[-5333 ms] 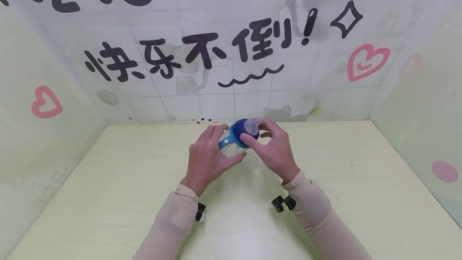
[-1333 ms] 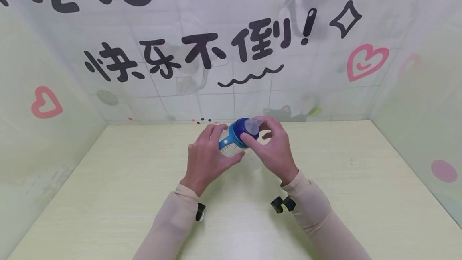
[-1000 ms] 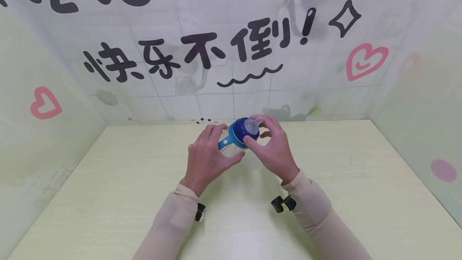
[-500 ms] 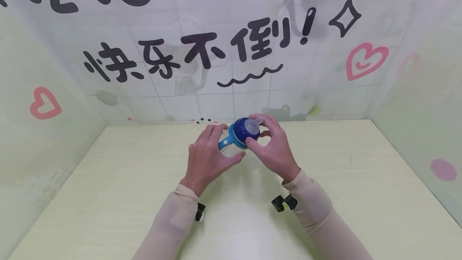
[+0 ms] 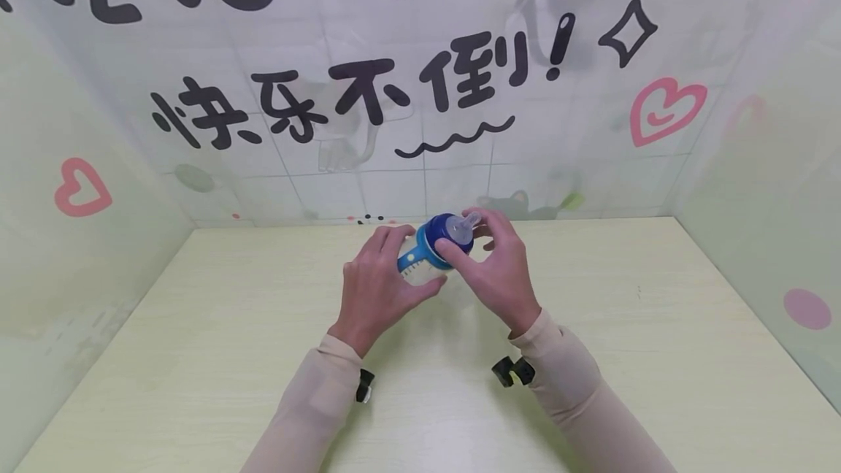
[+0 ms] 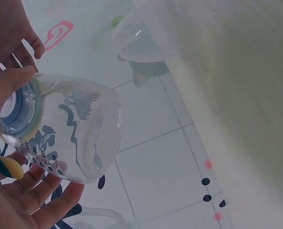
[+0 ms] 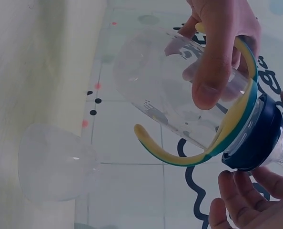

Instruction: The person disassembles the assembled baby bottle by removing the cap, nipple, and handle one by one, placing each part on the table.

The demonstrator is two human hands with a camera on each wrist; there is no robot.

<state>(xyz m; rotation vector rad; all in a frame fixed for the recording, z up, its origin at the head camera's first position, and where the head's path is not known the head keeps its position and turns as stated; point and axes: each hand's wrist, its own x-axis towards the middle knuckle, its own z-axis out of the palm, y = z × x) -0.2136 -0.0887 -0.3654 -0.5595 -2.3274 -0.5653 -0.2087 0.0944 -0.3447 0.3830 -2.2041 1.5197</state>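
A clear baby bottle [image 7: 175,95] with measuring marks is held tilted above the table. It has a blue-and-yellow handle ring [image 7: 179,160], a dark blue screw collar [image 7: 260,133] and a clear teat [image 5: 471,222] pointing up and right. My left hand [image 5: 377,279] grips the bottle's body, thumb in front and fingers behind. My right hand [image 5: 496,268] has its thumb on the collar's near side and its fingers around the far side by the teat. In the right wrist view, right fingertips [image 7: 232,183] lie close against the collar. No liquid shows inside the bottle.
A frosted, translucent dome cap [image 7: 55,162] stands on the pale wooden table [image 5: 217,356], near the back wall. Printed walls close the table in at the back [image 5: 263,188], left [image 5: 39,261] and right [image 5: 775,225].
My right thumb has slid back up and left along the collar, and its wrist shifted slightly. The teat shows a little more plainly. My left hand and the bottle body stay in place.
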